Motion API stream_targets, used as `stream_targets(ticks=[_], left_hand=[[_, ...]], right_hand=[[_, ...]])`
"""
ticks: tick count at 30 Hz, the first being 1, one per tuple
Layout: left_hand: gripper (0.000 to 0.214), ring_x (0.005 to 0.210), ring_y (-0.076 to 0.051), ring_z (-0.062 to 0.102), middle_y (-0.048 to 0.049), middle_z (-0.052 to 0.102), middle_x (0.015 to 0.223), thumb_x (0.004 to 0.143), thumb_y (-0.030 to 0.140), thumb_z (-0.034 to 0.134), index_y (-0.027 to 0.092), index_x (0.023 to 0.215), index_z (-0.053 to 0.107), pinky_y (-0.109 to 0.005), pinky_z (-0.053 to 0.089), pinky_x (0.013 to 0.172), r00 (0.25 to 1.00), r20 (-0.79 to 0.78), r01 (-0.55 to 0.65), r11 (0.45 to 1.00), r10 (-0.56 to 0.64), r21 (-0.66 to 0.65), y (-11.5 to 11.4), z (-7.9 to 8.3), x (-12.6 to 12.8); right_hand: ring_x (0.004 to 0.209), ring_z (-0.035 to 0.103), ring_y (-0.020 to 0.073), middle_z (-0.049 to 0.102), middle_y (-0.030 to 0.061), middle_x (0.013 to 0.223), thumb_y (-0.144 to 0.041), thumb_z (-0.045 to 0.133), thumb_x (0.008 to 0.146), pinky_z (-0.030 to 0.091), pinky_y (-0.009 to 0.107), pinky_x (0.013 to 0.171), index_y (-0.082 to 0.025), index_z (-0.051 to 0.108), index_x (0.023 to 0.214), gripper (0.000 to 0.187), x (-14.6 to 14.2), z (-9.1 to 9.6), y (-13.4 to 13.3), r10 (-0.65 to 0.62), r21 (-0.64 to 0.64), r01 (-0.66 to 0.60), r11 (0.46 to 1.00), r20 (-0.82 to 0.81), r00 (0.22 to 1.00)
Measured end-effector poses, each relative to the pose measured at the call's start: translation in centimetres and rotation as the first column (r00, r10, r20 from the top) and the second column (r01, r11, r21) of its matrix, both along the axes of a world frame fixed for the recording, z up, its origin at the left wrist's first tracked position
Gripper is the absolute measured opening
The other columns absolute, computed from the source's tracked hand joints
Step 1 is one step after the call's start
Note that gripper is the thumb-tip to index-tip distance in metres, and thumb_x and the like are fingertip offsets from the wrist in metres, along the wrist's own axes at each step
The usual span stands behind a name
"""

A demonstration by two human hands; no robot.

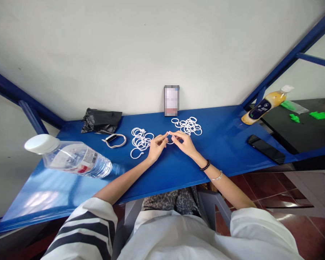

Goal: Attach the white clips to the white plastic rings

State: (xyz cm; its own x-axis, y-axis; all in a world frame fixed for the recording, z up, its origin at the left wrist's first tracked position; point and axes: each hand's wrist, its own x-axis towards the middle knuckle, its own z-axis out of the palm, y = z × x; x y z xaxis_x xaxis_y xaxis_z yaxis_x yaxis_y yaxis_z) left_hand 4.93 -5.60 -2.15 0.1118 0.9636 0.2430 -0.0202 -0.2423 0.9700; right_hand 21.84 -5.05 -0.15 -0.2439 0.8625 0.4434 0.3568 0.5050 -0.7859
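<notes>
Between my two hands, just above the blue table (213, 144), is a white plastic ring (170, 143). My left hand (157, 143) pinches it from the left with thumb and forefinger. On the other side my right hand (184, 141) grips the same ring, thumb and finger closed. The fingers partly cover it, so its join is hard to make out. A heap of white rings (141, 139) lies left of my left hand. Another pile of white rings (191, 126) sits just beyond my right hand.
A large water bottle (78, 159) stands at left, near a smartwatch (115, 140) and a black plastic bag (101, 121). One phone (171, 101) leans on the wall. To the right are a yellow drink bottle (265, 106), a dark phone (267, 148) and green pieces (318, 115).
</notes>
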Motion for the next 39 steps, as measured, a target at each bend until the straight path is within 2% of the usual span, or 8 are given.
stream_targets(ticks=[11, 19, 27, 33, 39], left_hand=[[0.048, 0.059, -0.008, 0.050, -0.0021, 0.058, 0.079, 0.076, 0.046, 0.073, 0.015, 0.113, 0.068, -0.021, 0.041, 0.052, 0.999, -0.005, -0.036, 0.999, 0.036, -0.023, -0.19, 0.43, 0.50], [0.050, 0.057, -0.007, 0.049, -0.0046, 0.061, 0.089, 0.075, 0.043, 0.075, 0.015, 0.115, 0.065, -0.018, 0.041, 0.049, 0.987, -0.137, -0.075, 0.994, 0.085, 0.077, -0.52, 0.53, 0.79], [0.047, 0.055, -0.007, 0.050, -0.0060, 0.065, 0.090, 0.079, 0.038, 0.071, 0.015, 0.118, 0.064, -0.019, 0.044, 0.049, 0.970, -0.228, -0.045, 0.986, 0.082, 0.163, -0.55, 0.39, 0.80], [0.040, 0.058, -0.008, 0.053, -0.0039, 0.069, 0.089, 0.081, 0.027, 0.068, 0.016, 0.119, 0.063, -0.020, 0.049, 0.056, 0.931, -0.327, -0.042, 0.936, 0.163, 0.348, -0.79, 0.53, 0.83], [0.042, 0.061, -0.009, 0.058, -0.0035, 0.070, 0.088, 0.080, 0.025, 0.067, 0.016, 0.121, 0.060, -0.023, 0.053, 0.062, 0.919, -0.351, -0.033, 0.921, 0.181, 0.389, -0.90, 0.37, 0.94]], right_hand=[[0.078, 0.063, 0.0160, 0.066, 0.0062, 0.092, -0.041, 0.047, 0.096, 0.053, 0.030, 0.069, -0.022, 0.069, 0.117, 0.036, -0.32, 0.27, -0.24, 0.025, -0.066, -0.026, 0.997, -0.016, 1.000], [0.075, 0.064, 0.0159, 0.069, 0.0053, 0.087, -0.037, 0.045, 0.096, 0.052, 0.030, 0.069, -0.022, 0.072, 0.110, 0.034, -0.30, 0.77, -0.37, -0.016, -0.048, 0.016, 0.999, -0.004, 1.000], [0.072, 0.068, 0.0173, 0.071, 0.0052, 0.080, -0.038, 0.052, 0.091, 0.054, 0.032, 0.070, -0.018, 0.071, 0.099, 0.028, -0.18, 0.35, 0.05, -0.076, -0.153, 0.063, 0.986, -0.081, 0.994], [0.077, 0.068, 0.0180, 0.071, 0.0045, 0.080, -0.041, 0.062, 0.084, 0.055, 0.031, 0.072, -0.019, 0.068, 0.102, 0.029, -0.13, 0.26, 0.35, -0.049, -0.268, -0.012, 0.963, -0.221, 0.974], [0.070, 0.065, 0.0170, 0.069, 0.0034, 0.075, -0.047, 0.062, 0.082, 0.053, 0.032, 0.068, -0.020, 0.071, 0.106, 0.037, -0.01, 0.28, 0.53, -0.003, -0.356, -0.110, 0.928, -0.303, 0.953]])
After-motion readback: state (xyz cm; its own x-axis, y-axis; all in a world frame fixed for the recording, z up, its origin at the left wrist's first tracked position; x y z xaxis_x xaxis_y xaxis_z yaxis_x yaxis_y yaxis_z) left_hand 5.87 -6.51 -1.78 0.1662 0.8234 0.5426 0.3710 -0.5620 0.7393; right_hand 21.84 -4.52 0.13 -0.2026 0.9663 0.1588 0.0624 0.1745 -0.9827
